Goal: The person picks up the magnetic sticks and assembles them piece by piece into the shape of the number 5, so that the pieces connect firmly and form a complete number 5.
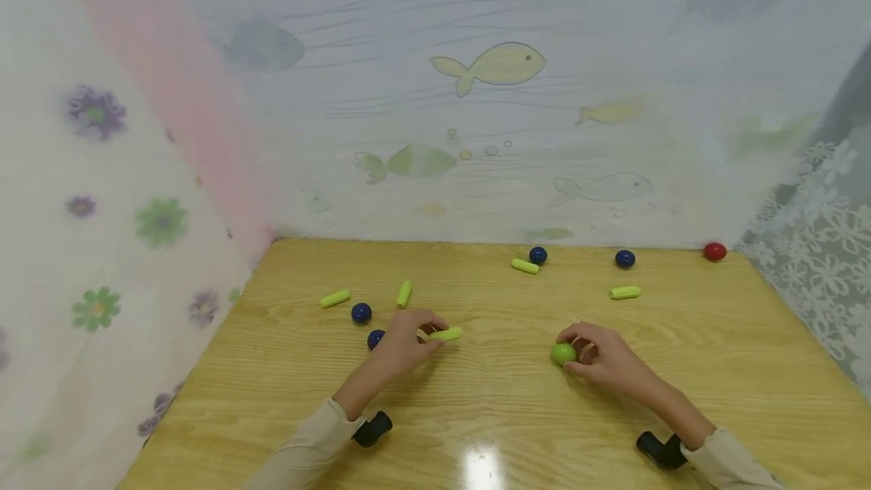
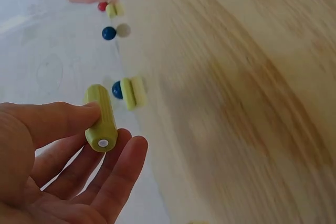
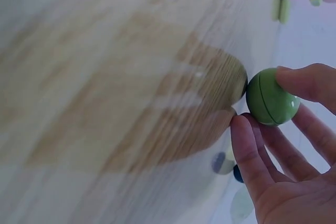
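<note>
Left hand pinches a green stick between thumb and fingers, lifted just off the tabletop near its middle — right hand curls around a green ball, steadying it so it can't roll.

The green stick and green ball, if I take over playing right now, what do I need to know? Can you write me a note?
Left hand: pinches a green stick between thumb and fingers, just above the wooden table.
Right hand: holds the green ball in its fingertips, low over the table.
Done: one stick and one ball are picked up; they are apart, not joined.
Left lying loose: four green sticks, four blue balls and a red ball at the far right corner.
</note>
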The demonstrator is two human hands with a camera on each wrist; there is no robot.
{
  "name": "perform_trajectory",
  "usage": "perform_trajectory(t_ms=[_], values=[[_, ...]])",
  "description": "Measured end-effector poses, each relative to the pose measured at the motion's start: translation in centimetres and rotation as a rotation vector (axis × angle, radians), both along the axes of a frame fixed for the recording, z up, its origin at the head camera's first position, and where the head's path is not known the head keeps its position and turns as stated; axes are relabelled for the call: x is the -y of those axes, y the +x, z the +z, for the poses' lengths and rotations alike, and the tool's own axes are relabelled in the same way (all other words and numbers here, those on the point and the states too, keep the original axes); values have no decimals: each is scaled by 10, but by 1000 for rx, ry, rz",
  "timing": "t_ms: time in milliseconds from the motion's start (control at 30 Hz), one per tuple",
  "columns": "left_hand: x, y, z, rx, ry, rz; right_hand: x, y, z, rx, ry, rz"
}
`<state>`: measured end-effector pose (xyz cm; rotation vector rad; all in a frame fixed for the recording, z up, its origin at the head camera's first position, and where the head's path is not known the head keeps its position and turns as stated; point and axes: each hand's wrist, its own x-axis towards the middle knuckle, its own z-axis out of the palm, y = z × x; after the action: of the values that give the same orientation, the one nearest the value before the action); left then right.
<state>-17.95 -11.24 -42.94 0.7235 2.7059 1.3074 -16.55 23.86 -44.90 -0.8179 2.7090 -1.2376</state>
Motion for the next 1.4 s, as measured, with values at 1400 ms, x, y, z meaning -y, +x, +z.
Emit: perform_trajectory(t_ms=[1400], values=[[-111, -17, -24, 72, -24, -113, 11, -13, 2, 27, 27, 56]])
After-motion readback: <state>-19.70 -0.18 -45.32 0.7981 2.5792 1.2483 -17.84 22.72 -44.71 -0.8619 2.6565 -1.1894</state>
